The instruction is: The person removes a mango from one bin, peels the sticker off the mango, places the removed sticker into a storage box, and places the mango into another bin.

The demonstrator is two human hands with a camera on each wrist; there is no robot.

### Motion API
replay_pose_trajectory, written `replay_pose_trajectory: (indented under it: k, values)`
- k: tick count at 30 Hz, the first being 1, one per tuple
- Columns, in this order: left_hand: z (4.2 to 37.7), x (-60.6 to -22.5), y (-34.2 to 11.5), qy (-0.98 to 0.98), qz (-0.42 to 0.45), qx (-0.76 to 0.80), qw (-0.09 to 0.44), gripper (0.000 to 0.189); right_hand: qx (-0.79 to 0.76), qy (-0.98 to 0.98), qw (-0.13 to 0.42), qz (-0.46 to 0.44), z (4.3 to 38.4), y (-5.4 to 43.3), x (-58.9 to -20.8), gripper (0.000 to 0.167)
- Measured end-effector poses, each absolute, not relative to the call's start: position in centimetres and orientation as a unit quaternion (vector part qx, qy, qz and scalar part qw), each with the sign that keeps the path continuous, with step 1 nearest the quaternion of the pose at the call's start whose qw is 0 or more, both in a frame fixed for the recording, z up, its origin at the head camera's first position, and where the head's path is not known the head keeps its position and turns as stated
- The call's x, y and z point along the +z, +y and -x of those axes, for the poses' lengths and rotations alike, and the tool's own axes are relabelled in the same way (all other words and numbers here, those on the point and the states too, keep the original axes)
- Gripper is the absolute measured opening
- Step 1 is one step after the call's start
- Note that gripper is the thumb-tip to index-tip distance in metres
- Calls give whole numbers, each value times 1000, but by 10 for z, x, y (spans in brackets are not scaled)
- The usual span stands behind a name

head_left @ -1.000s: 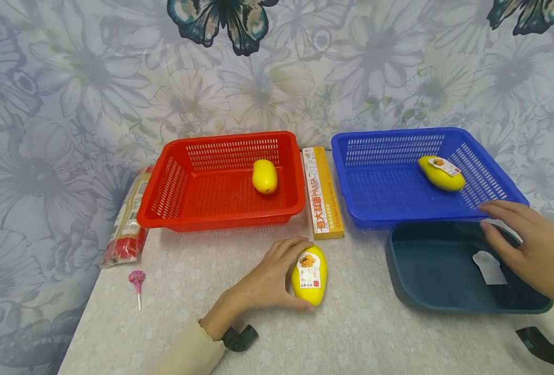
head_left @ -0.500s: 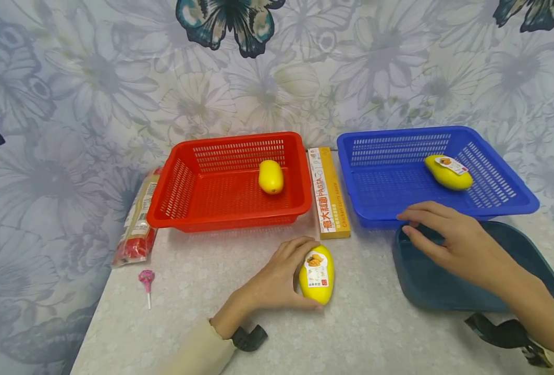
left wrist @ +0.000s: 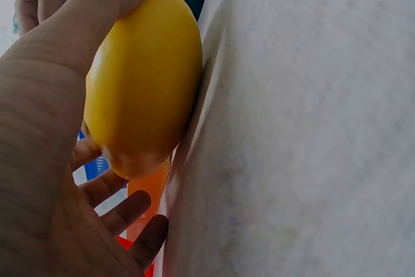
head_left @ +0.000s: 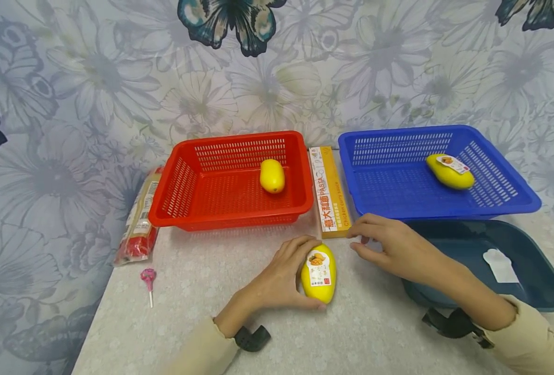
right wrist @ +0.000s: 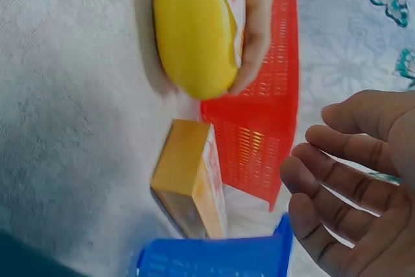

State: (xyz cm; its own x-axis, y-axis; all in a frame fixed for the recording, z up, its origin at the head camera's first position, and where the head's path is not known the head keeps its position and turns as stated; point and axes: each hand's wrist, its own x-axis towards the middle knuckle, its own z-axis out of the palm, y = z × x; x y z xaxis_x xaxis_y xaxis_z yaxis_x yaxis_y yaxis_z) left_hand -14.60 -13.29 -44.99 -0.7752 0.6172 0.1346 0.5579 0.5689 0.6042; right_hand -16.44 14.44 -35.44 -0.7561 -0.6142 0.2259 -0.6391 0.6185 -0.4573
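Observation:
A yellow mango (head_left: 318,274) with a white printed label lies on the table; my left hand (head_left: 279,276) grips it between thumb and fingers. The left wrist view shows the thumb by the green stem of the mango (left wrist: 146,82). To its right hovers my right hand (head_left: 389,247), fingers loosely bent and holding nothing, near the lower end of a pasta box (head_left: 329,192). The right wrist view shows this hand (right wrist: 363,180) apart from the mango. One yellow mango (head_left: 272,176) sits in the red basket (head_left: 201,221); another, labelled mango (head_left: 450,172) sits in the blue basket (head_left: 380,205).
A dark green tray (head_left: 464,297) stands at the right with a white paper piece (head_left: 500,265) in it. At the left lie a pink lollipop (head_left: 148,281) and a clear packet with red ends (head_left: 138,224). A patterned wall (head_left: 117,104) rises behind.
My right hand has moved left from over the dark green tray's right side to beside the pasta box. My left hand stays on the mango. The head view has shifted slightly.

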Motion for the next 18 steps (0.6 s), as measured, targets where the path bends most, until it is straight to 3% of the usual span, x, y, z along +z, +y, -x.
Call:
replay_pose_trajectory:
  k: [10,18]
  values:
    - [147,-448,-133,884,-334,323,47,114,283,-896,-42,-340,171,121,-368,14]
    - [146,-451,-134,885,-337,318,39,115,305,-885,-98,-339,176,107,-379,2]
